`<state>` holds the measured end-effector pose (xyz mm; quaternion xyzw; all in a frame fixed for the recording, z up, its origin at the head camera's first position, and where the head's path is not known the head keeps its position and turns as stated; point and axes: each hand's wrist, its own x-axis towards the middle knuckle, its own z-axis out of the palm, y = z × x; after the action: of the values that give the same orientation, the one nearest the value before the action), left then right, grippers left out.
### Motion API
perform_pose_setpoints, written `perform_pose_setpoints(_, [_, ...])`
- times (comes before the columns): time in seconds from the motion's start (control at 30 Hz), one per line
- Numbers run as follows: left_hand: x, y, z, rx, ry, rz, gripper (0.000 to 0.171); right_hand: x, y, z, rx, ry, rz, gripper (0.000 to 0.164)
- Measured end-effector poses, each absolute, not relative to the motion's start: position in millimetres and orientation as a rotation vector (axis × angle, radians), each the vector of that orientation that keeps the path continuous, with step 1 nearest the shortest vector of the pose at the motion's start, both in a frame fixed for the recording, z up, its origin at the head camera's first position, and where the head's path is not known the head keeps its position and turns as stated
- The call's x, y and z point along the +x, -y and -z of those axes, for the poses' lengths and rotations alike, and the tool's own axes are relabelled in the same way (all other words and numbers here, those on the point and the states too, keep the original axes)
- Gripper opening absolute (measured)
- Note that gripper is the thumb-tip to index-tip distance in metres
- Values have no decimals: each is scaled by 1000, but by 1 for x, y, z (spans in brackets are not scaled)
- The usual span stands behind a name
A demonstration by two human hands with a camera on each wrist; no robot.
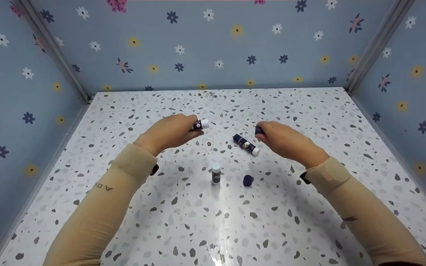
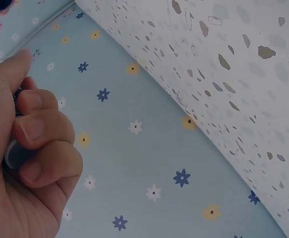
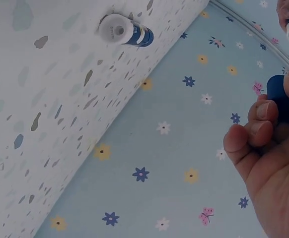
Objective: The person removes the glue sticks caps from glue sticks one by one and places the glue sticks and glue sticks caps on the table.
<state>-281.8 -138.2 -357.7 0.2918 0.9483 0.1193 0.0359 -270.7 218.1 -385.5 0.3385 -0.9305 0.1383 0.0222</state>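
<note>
My left hand (image 1: pixel 171 132) grips a glue stick (image 1: pixel 198 125), its white end pointing right, above the table. In the left wrist view the curled fingers (image 2: pixel 37 131) hide most of it. My right hand (image 1: pixel 288 141) pinches a dark blue cap (image 3: pixel 279 96) between thumb and fingers, apart from the left hand's glue stick. Between the hands a second glue stick (image 1: pixel 246 144), dark blue with a white end, lies on its side. Nearer to me a third glue stick (image 1: pixel 216 175) with a pale top appears to stand upright. A loose dark cap (image 1: pixel 248 180) sits to its right.
The white speckled table (image 1: pixel 183 221) is enclosed by blue flowered panels (image 1: pixel 213 44) at the back and both sides. Grey metal strips (image 1: pixel 377 40) run along the panel corners.
</note>
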Motion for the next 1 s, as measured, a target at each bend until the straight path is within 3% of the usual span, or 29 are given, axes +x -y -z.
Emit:
perform_pose_setpoints(0.83, [-282, 123, 376, 894, -2866, -667, 30, -268, -204, 400, 1187, 2823, -279, 37])
perform_pose_setpoints(1.0, [-283, 122, 379, 900, -2854, -744, 28, -268, -201, 405, 1201, 2825, -319, 30])
